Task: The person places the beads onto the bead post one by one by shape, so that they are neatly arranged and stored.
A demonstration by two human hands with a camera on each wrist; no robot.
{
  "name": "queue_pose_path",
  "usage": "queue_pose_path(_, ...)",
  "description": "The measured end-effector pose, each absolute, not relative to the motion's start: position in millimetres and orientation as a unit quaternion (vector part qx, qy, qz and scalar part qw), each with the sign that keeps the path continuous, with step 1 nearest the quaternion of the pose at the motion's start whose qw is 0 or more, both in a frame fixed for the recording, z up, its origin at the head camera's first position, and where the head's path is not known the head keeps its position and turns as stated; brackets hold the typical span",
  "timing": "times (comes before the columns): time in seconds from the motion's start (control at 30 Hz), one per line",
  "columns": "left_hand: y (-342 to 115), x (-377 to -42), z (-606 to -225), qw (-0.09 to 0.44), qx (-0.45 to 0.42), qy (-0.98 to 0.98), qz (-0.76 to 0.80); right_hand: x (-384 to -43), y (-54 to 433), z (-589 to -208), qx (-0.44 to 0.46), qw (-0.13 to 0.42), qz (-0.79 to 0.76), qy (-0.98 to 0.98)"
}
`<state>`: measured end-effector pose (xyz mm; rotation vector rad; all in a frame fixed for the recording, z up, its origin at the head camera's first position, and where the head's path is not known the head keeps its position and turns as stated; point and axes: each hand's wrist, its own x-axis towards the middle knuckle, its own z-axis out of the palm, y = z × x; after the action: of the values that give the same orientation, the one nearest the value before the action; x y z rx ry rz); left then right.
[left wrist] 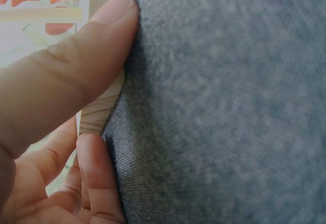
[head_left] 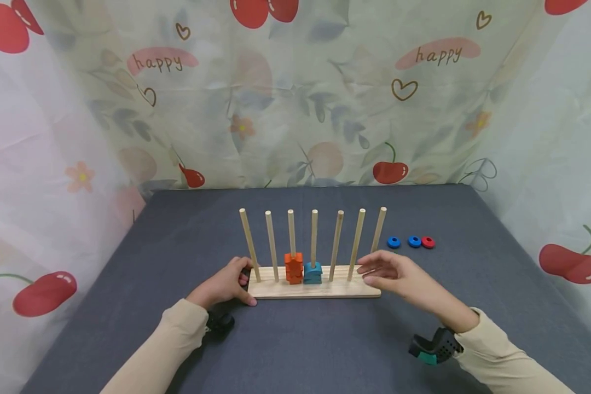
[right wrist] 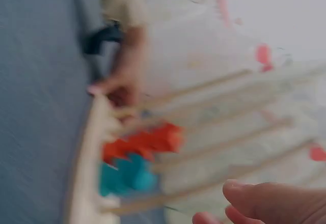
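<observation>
A pale wooden peg stand point(head_left: 283, 292) with several upright pegs lies across the middle of the table. My left hand point(head_left: 227, 283) grips its left end, thumb at the front edge and fingers around the end; the left wrist view shows the thumb point(left wrist: 109, 28) against the wood. Orange toothed pieces point(head_left: 293, 268) are stacked on the third peg from the left. Beside them, a shorter stack of teal-blue pieces point(head_left: 312, 274) sits on the middle peg. At the stand's right end hovers my right hand point(head_left: 399, 276), fingers loosely bent and holding nothing.
Right of the stand, two blue rings point(head_left: 394, 242) and a red ring point(head_left: 428, 242) lie on the dark grey table point(head_left: 325, 350). A printed curtain point(head_left: 295, 109) hangs behind the table and along both sides.
</observation>
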<state>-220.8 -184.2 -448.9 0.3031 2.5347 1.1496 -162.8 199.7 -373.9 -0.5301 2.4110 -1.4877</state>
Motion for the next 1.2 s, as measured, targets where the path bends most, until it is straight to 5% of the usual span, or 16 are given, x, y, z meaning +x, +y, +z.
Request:
queue_pose_path(0.23, -184.3, -220.4, -448.6, 0.172, 0.107, 0.891, 0.406, -163.6, 235.8, -349.2, -0.152, 0.031, -0.479, 0.864)
queue_pose_path(0.47, -184.3, -220.4, -448.6, 0.176, 0.102, 0.893, 0.400, -175.0, 276.3, -367.0, -0.159, -0.028, -0.467, 0.869)
queue_pose_path(0.97, -183.0, -221.4, -448.9, 0.177, 0.087, 0.898, 0.392, -189.8, 311.5, -433.5, -0.152, 0.108, -0.374, 0.908)
queue_pose_path(1.2, -182.7, -221.4, -449.8, 0.178, 0.084, 0.898, 0.393, -192.2, 311.3, -440.9, -0.169, 0.116, -0.352, 0.913)
